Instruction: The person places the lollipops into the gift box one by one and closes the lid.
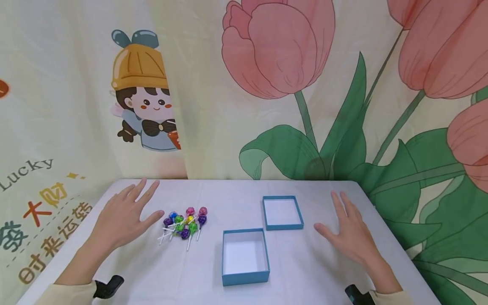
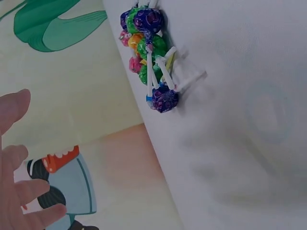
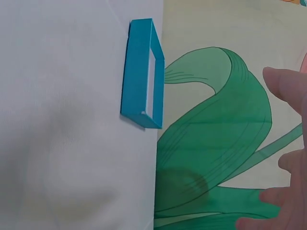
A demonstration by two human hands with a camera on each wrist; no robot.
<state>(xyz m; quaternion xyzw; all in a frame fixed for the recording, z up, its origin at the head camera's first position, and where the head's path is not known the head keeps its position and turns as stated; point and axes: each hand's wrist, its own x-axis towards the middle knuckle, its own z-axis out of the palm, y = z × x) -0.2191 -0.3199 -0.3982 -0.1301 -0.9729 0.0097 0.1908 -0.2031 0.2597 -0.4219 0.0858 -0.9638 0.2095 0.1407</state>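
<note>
My left hand (image 1: 123,216) hovers over the left side of the table, fingers spread and holding nothing. Just right of it lies a loose pile of lollipops (image 1: 185,231) in purple, green, pink, blue and yellow wrappers with white sticks; the left wrist view shows the lollipops (image 2: 152,52) too. Over the right side, my right hand (image 1: 350,231) is held with its fingers extended and nothing in them. Nearest to it is a shallow blue box lid (image 1: 284,227), white inside, also seen as the blue lid (image 3: 136,72) in the right wrist view. A deeper blue box (image 1: 245,278) stands open-topped between the hands.
A white cloth covers the table (image 1: 160,279). Behind it hangs a printed curtain (image 1: 206,106) with tulips and a cartoon figure. Each wrist carries a black strap mount, such as the left wrist mount (image 1: 109,287).
</note>
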